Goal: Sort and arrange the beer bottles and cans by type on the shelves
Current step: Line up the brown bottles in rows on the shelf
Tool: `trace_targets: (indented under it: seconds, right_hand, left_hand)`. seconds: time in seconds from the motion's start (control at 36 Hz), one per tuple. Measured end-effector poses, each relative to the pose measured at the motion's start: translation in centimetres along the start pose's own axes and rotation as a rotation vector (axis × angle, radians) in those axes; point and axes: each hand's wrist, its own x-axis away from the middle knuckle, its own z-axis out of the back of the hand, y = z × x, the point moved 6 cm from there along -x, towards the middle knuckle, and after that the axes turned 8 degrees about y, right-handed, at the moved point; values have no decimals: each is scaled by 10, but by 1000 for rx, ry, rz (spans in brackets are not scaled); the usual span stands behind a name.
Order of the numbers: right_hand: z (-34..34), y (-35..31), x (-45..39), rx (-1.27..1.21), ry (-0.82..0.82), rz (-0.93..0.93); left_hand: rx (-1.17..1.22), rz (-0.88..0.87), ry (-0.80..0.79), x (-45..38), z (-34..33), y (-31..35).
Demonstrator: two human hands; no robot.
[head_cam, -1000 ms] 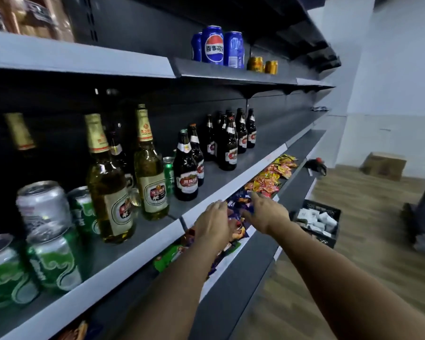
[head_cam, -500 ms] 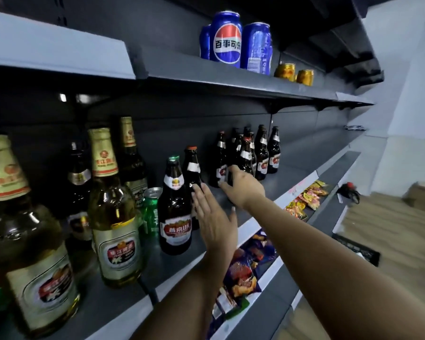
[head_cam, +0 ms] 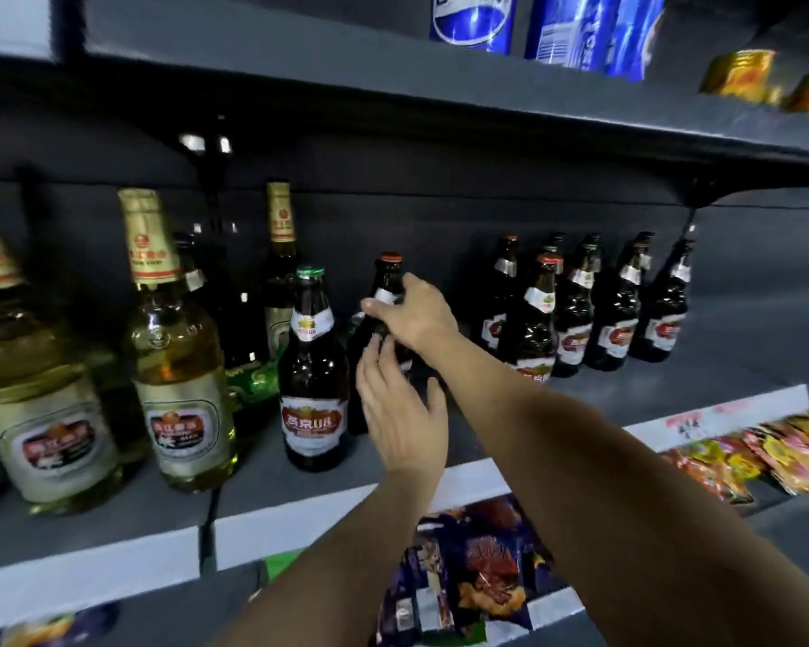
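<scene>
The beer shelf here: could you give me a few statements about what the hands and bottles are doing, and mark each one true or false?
1. The right hand grips the neck of a dark bottle with a red cap. True.
2. The left hand holds a green can. False: it is open with straight fingers, by the lower body of that same dark bottle; whether it touches is unclear.
3. The green-capped dark bottle stands upright to the left of both hands. True.
4. The blue cans share a shelf with the beer bottles. False: they stand on the shelf above.
5. The pale gold-foil bottles stand at the left. True.
</scene>
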Motion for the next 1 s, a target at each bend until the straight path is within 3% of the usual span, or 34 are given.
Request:
trace_targets:
  seconds: [0.08, 0.39, 0.47, 0.67, 0.83, 1.0]
  right_hand:
    - [8, 5, -1, 32, -9, 16]
    - [35, 39, -21, 80, 21, -17]
    - [35, 48, -32, 63, 42, -63]
    - [24, 62, -60, 70, 46, -155]
    - [16, 65, -67, 115, 142, -69]
    - [-15, 88, -49, 7, 47, -64]
  left_hand:
    - [-62, 92, 28, -4, -1, -7]
    - [-85, 247, -227, -4, -47, -12]
    - [-101, 233, -233, -12, -58, -11]
    - [-340, -73, 56, -48, -50, -9]
    - [-436, 114, -148, -79, -65, -34]
    - [-397, 94, -124, -88, -65, -51]
